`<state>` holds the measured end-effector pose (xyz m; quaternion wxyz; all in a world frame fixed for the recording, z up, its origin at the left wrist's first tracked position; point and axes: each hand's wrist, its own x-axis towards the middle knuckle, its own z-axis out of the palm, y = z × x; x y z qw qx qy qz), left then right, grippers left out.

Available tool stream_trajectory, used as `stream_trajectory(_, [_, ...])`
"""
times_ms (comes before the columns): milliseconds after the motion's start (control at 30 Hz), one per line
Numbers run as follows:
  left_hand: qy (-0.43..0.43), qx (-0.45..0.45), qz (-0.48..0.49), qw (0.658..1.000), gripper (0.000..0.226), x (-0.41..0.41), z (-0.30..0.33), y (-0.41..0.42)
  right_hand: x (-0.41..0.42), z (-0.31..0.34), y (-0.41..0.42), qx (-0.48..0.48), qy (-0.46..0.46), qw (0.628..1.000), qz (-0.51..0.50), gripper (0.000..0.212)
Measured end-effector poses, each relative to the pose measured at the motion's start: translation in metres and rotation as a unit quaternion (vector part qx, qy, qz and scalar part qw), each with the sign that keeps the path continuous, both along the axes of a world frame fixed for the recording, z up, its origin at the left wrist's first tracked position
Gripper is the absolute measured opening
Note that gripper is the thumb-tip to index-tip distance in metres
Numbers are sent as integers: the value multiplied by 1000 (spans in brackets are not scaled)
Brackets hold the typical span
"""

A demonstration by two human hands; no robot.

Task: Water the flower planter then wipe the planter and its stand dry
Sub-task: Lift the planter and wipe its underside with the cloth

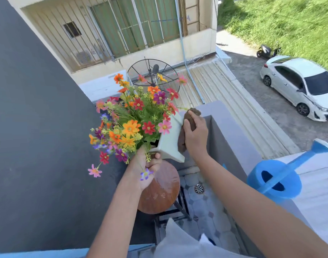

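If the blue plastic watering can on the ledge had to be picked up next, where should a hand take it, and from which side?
Probably by the arched handle over the top of the blue plastic watering can, reached from above. The can stands upright on the pale ledge, its spout points up and away to the right, and the handle bridges the open top, leaving room for fingers to curl under.

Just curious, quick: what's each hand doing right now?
Left hand: grips the white planter at its near corner.
Right hand: holds a brown cloth against the planter.
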<state>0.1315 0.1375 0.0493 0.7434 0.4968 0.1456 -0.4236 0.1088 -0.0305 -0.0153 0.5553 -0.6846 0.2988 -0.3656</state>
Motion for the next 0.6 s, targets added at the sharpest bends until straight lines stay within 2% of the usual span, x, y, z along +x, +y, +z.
stream_trajectory(100, [-1, 13, 2, 1000, 32, 3, 2, 4, 0, -6, 2, 20, 17, 1000, 8, 36])
stream_trajectory(233, [7, 14, -3, 1000, 32, 5, 2, 2, 8, 14, 5, 43, -7, 999, 22, 33])
stream_trajectory(367, [-47, 63, 1, 997, 30, 6, -1, -5, 11, 43, 20, 16, -57, 996, 73, 30])
stream_trajectory(467, [-60, 35, -1, 998, 30, 10, 2, -2, -5, 48, 36, -1, -89, 994, 68, 18])
stream_trajectory(600, [-88, 9, 21, 996, 28, 16, 9, 2, -36, 39, 67, -52, -110, 983, 135, 31])
